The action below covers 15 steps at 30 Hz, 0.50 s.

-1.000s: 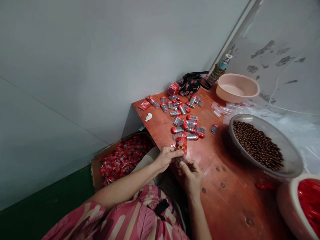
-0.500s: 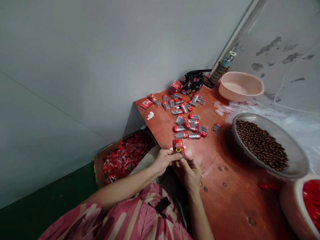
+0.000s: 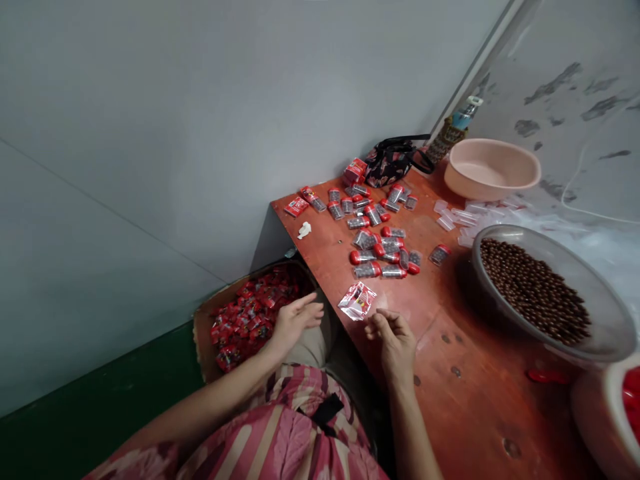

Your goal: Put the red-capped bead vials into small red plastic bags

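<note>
Left hand (image 3: pixel 298 320) empty, just off the bench (image 3: pixel 460 407) edge, clear space between it and right hand (image 3: pixel 398 340) (grip? can't tell) beside wrappers (image 3: pixel 357 301)

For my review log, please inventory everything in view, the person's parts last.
Walls: two, grey, behind.
Green surface: one, green, lower left.
Table: one, reddish, right.
Bag: one, black floral, by wall.
Packets: at least two, red, beside bag and left corner.
Capped containers: over twenty, clear and red, centre.
Wrappers: uncountable, red and clear, near edge.
Scrap: one, white, left edge.
Bottle: one, multicoloured, far corner.
Basin: one, pink, far right.
Tubes: many, clear, by basin.
Sheeting: uncountable, translucent, right.
Bowl: one, grey, right.
Balls: many, brown, in bowl.
Tub: one, pale, lower right.
Pieces: many, red, in tub.
Box: one, brown, left of table.
Box packets: many, red, inside it.
Garment: one, pink patterned, bottom.
Left grip: one, near box.
Right grip: one, beside wrappers.
</note>
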Available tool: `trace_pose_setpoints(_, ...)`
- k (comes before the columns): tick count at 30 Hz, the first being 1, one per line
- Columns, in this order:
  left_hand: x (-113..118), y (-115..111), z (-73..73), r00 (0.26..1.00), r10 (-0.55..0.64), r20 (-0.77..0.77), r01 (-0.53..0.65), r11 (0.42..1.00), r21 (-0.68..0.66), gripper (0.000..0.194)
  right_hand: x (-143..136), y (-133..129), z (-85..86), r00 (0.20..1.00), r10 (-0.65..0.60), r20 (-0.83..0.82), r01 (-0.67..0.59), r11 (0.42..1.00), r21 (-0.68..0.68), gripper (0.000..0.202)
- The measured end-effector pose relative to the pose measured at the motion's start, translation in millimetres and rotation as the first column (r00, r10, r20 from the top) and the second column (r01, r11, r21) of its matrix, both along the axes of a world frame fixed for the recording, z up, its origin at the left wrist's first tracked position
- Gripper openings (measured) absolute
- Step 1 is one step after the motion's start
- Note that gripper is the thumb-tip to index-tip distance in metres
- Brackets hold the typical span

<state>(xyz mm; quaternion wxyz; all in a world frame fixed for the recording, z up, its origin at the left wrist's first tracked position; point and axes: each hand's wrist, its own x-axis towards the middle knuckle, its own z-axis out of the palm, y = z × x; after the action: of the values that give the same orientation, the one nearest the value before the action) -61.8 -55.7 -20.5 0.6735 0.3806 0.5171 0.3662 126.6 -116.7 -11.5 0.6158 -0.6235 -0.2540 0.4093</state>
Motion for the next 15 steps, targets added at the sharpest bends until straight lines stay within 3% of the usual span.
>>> trace_pose_setpoints(1,10.3,3.5,1.3,0.992,-0.074,-0.103,0.094,0.975,0.203,0.040,2.8,-1.6,0.1,1.000,-0.015,0.009,0.015,1.000,-0.007,0.023)
trace_pose_setpoints(2,22.0,8.2,2.9,0.963,-0.143,-0.230,0.227,0.889,0.399,0.038,4.5,-3.1,0.5,1.000,-0.024,0.016,0.024,1.000,-0.012,0.022)
trace_pose_setpoints(3,33.9,13.6,4.1,0.915,-0.182,-0.361,0.364,0.758,0.541,0.037,5.4,-4.4,1.0,0.999,-0.024,0.024,0.024,1.000,-0.018,0.022)
trace_pose_setpoints(5,55.3,24.6,3.7,0.794,-0.146,-0.591,0.571,0.515,0.639,0.037,5.2,-6.9,1.7,0.999,-0.010,0.043,0.011,1.000,-0.023,0.022)
trace_pose_setpoints(7,69.6,32.9,-1.1,0.695,-0.063,-0.716,0.676,0.396,0.622,0.034,4.7,-9.2,1.7,0.998,0.001,0.059,0.000,1.000,-0.028,0.021)
trace_pose_setpoints(10,77.3,37.0,-11.2,0.651,-0.007,-0.759,0.712,0.353,0.607,0.027,6.2,-10.4,-0.9,0.997,0.010,0.078,-0.006,0.998,-0.056,0.021)
trace_pose_setpoints(15,76.3,29.5,-14.4,0.714,0.012,-0.700,0.652,0.354,0.671,0.023,10.4,1.5,-9.0,0.992,-0.025,0.125,0.033,0.998,-0.061,0.029)
